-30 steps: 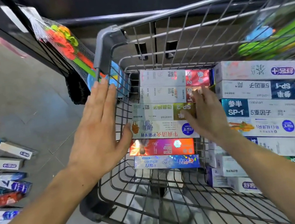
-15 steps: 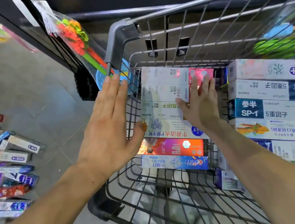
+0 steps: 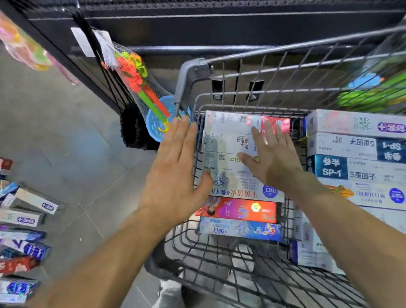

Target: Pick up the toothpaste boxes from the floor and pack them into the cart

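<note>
The cart (image 3: 191, 75) is grey wire with a grey plastic corner, and its left stack (image 3: 237, 175) runs from white boxes with a red end at the top, through white with a blue disc and red lettering, to an orange-red and magenta box and a blue one with starry print. The right stack (image 3: 358, 154) is white with purple logos, dark blue panels and an orange patch. Floor boxes (image 3: 7, 227) mix white, blue, purple and red on grey tiles (image 3: 44, 126), and a netted toy (image 3: 142, 88) shows orange, green and a blue disc.
</note>
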